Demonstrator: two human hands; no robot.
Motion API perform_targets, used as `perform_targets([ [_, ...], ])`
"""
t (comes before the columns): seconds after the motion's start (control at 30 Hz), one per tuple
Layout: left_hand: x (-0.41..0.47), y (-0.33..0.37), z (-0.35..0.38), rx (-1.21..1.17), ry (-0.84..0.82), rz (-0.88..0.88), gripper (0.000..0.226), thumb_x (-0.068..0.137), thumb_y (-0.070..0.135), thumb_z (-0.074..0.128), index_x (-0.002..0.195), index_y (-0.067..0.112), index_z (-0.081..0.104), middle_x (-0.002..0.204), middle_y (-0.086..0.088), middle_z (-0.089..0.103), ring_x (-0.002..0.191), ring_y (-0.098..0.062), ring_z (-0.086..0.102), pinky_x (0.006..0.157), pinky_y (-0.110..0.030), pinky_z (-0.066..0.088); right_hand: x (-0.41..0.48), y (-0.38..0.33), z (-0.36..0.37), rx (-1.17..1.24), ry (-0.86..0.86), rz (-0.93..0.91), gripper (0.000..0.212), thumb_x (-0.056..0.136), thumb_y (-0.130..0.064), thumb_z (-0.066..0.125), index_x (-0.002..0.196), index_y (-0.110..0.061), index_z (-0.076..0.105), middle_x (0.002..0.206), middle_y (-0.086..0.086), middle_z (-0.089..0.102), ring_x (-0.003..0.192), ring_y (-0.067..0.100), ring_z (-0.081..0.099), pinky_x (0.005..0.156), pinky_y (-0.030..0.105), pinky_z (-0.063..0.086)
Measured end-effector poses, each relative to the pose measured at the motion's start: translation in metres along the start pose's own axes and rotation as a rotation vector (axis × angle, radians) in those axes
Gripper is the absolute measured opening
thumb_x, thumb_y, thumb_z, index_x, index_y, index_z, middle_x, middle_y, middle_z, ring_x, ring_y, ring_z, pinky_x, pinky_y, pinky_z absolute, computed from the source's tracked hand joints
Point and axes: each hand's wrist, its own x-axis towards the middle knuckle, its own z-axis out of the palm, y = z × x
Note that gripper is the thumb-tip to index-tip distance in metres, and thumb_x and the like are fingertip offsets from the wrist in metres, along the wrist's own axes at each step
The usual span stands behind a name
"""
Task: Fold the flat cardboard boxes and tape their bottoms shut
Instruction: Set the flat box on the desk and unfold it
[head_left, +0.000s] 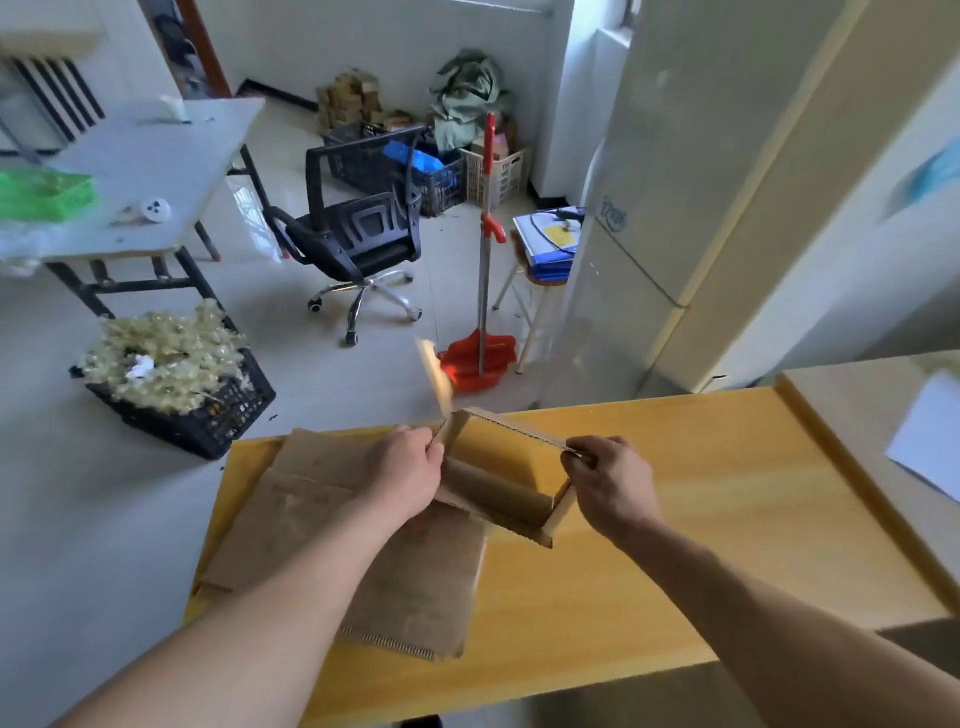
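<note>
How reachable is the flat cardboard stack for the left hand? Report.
Probably yes: the flat cardboard stack lies uncovered under that arm, but the left hand must first release the opened box.

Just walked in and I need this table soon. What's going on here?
A person holds a cardboard box, opened up into a rectangular tube, over the yellow table. The left hand grips its left corner and the right hand pinches its right corner. No tape shows on it, so the bottom looks unsealed. A stack of flat boxes lies on the table under the left arm.
</note>
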Motion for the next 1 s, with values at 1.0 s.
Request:
perform_targets([
  [1.0, -0.104, 0.545, 0.303, -0.162, -0.54, 0.683, 0.012, 0.089, 0.02, 0.06, 0.087, 0.016, 0.049, 0.077, -0.003, 0.058, 0.067, -0.019, 0.05, 0.058, -0.032, 0.041, -0.117, 0.373, -0.431, 0.171, 0.671, 0.714, 0.012, 0.084, -0.019, 0.062, 0.083, -0.023, 0.073, 0.079, -0.004, 0.069, 0.077, 0.016, 0.061, 0.059, 0.025, 0.041],
])
